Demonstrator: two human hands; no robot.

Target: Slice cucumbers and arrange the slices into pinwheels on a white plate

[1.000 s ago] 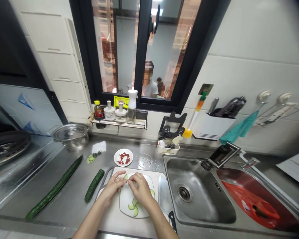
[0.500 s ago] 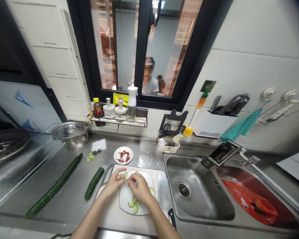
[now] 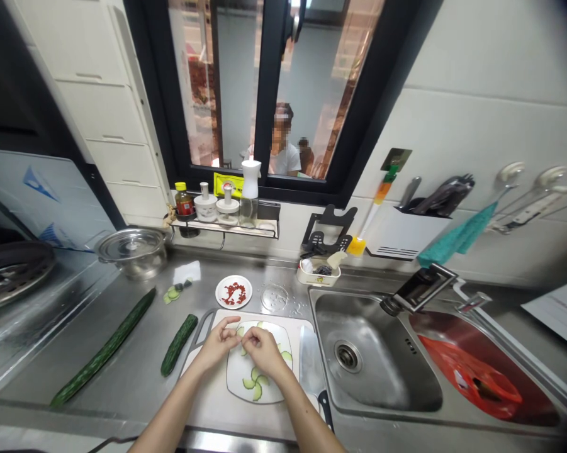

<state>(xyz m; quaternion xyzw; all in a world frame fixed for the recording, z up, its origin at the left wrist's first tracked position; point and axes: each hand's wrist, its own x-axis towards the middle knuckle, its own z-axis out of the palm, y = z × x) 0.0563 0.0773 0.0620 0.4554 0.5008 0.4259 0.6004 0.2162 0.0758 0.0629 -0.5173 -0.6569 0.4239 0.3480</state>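
A square white plate (image 3: 238, 384) lies on a white cutting board (image 3: 207, 402), with thin green-edged cucumber slices (image 3: 256, 382) arranged on it. Over the plate's upper left part, my left hand (image 3: 221, 343) and my right hand (image 3: 263, 349) meet at the fingertips. Both pinch around a small pale green slice (image 3: 241, 332), partly hidden by the fingers. A knife (image 3: 311, 362) rests along the board's right side. Left of the board are a short cucumber piece (image 3: 179, 345) and a long cucumber (image 3: 106, 346). Behind the board sits a small white dish (image 3: 234, 292) of red bits.
A steel sink (image 3: 377, 371) is at the right, with a red bag (image 3: 472, 377) in the second basin. A lidded pot (image 3: 134, 251) stands at the back left. Bottles line a shelf (image 3: 259, 230) below the window. A person (image 3: 286, 157) shows through the glass.
My right hand has shifted slightly, showing more slices along the plate's upper edge. My left hand stays nearly in place. The view has moved slightly.
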